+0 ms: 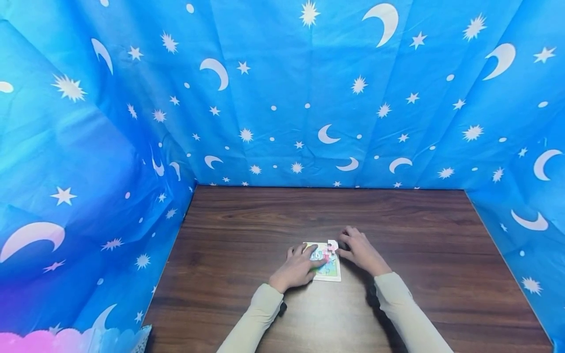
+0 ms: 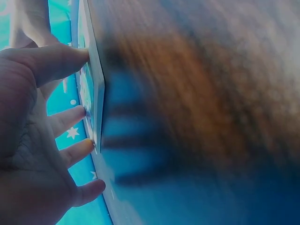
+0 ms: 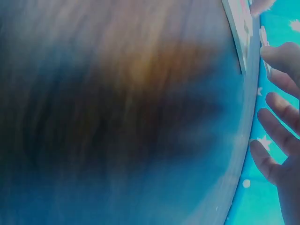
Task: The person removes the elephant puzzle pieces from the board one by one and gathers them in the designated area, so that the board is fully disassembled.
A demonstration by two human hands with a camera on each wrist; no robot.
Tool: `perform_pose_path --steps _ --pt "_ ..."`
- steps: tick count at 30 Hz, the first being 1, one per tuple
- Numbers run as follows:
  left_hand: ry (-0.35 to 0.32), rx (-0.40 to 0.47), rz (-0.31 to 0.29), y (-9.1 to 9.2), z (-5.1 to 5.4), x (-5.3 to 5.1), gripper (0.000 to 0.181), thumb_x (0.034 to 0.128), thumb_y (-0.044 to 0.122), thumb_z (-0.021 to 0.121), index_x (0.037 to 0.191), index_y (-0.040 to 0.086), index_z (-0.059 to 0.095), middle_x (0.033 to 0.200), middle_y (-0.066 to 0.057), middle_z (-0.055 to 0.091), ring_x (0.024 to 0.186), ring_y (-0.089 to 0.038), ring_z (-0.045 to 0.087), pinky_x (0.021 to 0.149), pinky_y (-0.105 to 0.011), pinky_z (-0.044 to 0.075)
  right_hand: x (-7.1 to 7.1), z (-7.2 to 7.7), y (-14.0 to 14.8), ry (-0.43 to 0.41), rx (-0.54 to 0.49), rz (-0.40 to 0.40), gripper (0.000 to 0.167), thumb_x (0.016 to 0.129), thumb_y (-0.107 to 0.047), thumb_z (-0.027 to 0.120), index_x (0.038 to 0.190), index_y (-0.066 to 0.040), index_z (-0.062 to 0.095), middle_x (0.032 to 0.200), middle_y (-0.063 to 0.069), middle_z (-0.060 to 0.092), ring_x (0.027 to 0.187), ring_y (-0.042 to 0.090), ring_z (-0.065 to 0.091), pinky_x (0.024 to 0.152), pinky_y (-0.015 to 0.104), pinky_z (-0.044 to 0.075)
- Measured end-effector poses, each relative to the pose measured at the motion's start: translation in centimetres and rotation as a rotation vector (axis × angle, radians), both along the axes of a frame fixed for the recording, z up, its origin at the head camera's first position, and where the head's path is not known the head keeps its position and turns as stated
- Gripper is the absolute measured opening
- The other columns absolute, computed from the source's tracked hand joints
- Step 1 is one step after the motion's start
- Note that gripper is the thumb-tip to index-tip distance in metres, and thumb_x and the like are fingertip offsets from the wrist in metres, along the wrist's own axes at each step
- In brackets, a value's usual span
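A small square jigsaw puzzle (image 1: 334, 277) with a white border and a colourful picture lies on the table. My left hand (image 1: 296, 269) rests on its left part, fingers spread and thumb on the picture; this hand (image 2: 28, 112) also touches the board in the left wrist view. My right hand (image 1: 363, 252) pinches a white-and-pink puzzle piece (image 1: 333, 244) at the board's far right corner. In the right wrist view the piece (image 3: 264, 40) stands slightly above the board (image 3: 237, 33), between thumb and index finger. The other fingers of that hand (image 3: 286, 122) are loosely spread.
The dark wooden table (image 1: 229, 235) extends around both hands. A blue cloth (image 1: 273, 73) with white moons and stars hangs behind it and at both sides. A scalloped pink-and-blue edge (image 1: 66, 340) shows at the lower left.
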State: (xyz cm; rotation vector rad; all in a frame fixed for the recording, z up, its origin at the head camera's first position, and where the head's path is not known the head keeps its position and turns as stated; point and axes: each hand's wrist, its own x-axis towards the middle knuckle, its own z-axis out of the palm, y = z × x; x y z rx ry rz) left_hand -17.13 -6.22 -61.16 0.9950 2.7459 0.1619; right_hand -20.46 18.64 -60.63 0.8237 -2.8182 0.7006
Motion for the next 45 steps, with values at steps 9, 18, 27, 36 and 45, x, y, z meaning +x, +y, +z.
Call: perform_pose_path --steps 9,18,27,36,45 --pt "0.007 -0.003 0.009 0.0 -0.1 0.0 0.049 0.1020 0.033 0.058 0.149 0.043 0.048 0.163 -0.007 0.030 0.148 -0.040 0.024 0.109 -0.065 0.030 0.2 0.4 3.1 0.023 -0.038 -0.057 0.026 0.085 -0.015 0.080 0.105 0.000 0.072 0.106 0.014 0.060 0.096 0.033 0.056 0.082 0.057 0.046" --pt "0.004 0.041 0.016 -0.1 -0.4 0.4 0.046 0.1024 0.035 0.058 0.148 0.041 0.051 0.162 -0.007 0.032 0.148 -0.039 0.025 0.109 -0.066 0.029 1.4 0.2 6.4 -0.010 0.013 -0.131 0.028 0.085 -0.014 0.081 0.105 0.003 0.072 0.104 0.017 0.060 0.097 0.038 0.056 0.081 0.059 0.046" --pt "0.044 0.044 -0.006 -0.3 -0.8 0.4 0.045 0.1032 0.034 0.057 0.148 0.040 0.051 0.162 -0.008 0.032 0.147 -0.041 0.027 0.107 -0.068 0.030 2.5 -0.4 9.0 -0.011 0.015 -0.166 0.028 0.084 -0.010 0.081 0.107 0.004 0.072 0.108 0.022 0.060 0.102 0.043 0.054 0.082 0.063 0.045" --pt "0.046 0.041 -0.015 -0.5 -0.9 0.4 0.046 0.1037 0.035 0.055 0.149 0.040 0.050 0.163 -0.008 0.031 0.148 -0.040 0.026 0.107 -0.067 0.031 3.2 -0.6 10.4 -0.067 0.026 -0.220 0.028 0.085 -0.009 0.079 0.110 0.003 0.073 0.110 0.021 0.060 0.105 0.043 0.052 0.084 0.063 0.043" --pt "0.040 0.049 -0.019 -0.4 -0.8 0.5 0.047 0.1036 0.033 0.056 0.150 0.039 0.049 0.163 -0.008 0.030 0.148 -0.041 0.025 0.107 -0.067 0.031 3.2 -0.5 9.9 -0.065 0.020 -0.232 0.034 0.084 -0.009 0.078 0.115 0.003 0.071 0.111 0.025 0.059 0.105 0.048 0.051 0.078 0.063 0.043"
